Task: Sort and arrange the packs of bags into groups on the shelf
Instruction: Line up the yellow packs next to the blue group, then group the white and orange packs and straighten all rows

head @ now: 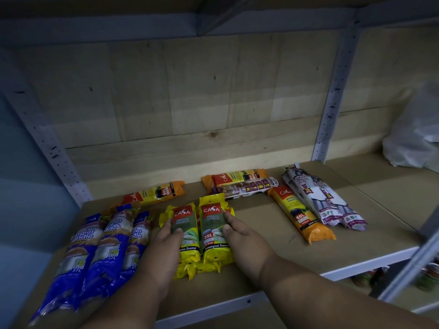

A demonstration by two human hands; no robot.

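Two yellow 25L packs [202,236] lie side by side at the front middle of the shelf [268,224]. My left hand [166,243] presses against their left side and my right hand [240,236] against their right side, with thumbs on top of the packs. To the left lie three blue singlet-handle packs [102,250], side by side. Orange 60L packs lie at the back left [156,192], back middle [235,176] and right [301,214]. Purple-and-white drawstring packs lie at the back middle [249,187] and at the right [325,200].
A white plastic bag [415,136] sits on the adjoining shelf bay at the far right. A metal upright [332,98] divides the bays and another upright [45,138] stands at the left. Goods on a lower shelf [427,276] show at the bottom right.
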